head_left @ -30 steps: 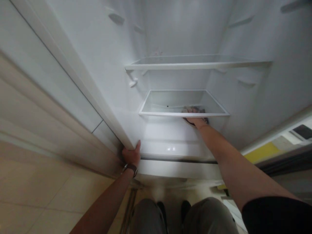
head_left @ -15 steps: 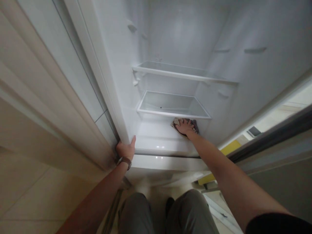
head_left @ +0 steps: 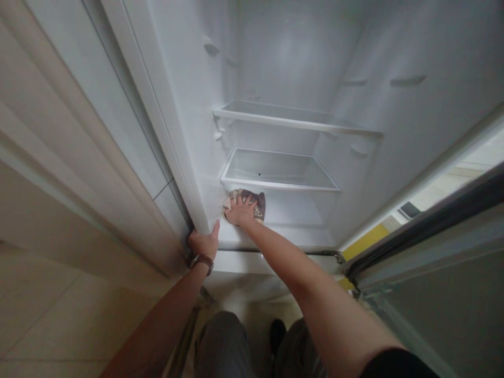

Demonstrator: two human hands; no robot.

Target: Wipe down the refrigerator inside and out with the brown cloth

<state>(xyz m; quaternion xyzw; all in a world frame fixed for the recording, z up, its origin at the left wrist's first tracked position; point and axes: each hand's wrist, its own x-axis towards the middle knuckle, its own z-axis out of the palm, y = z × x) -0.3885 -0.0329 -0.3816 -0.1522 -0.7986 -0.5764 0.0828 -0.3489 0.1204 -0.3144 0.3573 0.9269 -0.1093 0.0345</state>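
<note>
My right hand [head_left: 241,211] presses a patterned brown and cream cloth [head_left: 259,205] against the white floor of a fridge, near its left wall. Its fingers are spread over the cloth, which bunches up around them. With a brown-strapped watch on its wrist, my left hand [head_left: 203,242] grips the front edge of the fridge's left side wall [head_left: 185,184]; the thumb lies on the inner side and the other fingers are hidden outside. Just above the cloth is the lower glass shelf [head_left: 279,167], with a small dark spot on it.
Higher up sits another glass shelf [head_left: 291,116], and shelf supports stick out from both side walls. The fridge door [head_left: 437,310] stands open at the right, its dark seal showing. A yellow object [head_left: 364,241] is visible beyond the hinge side. My knees are below the fridge's front edge.
My right hand has swept the cloth from the right part of the fridge floor to the left. The left hand stays on the wall edge. The door at the right appears shifted.
</note>
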